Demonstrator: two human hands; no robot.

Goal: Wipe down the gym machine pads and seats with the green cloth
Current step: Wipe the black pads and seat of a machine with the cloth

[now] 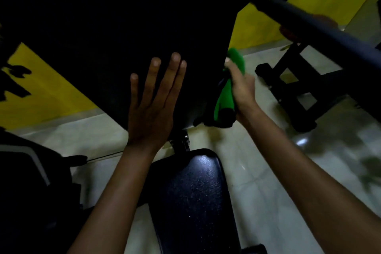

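A large black back pad [127, 27] of a bench slopes up in front of me and fills the upper left. My left hand [152, 105] lies flat on its lower part with the fingers straight. My right hand [241, 86] grips the green cloth [228, 93] and holds it against the pad's right edge. Part of the cloth sticks out above the fingers, and the rest hangs below the hand. The black seat pad [195, 196] lies below, between my forearms.
A dark barbell bar [321, 29] with a collared end runs across the upper right. A black metal stand [294, 88] is on the pale tiled floor [268, 171] at right. Yellow wall [45, 97] shows behind. Another dark machine [31, 181] sits at lower left.
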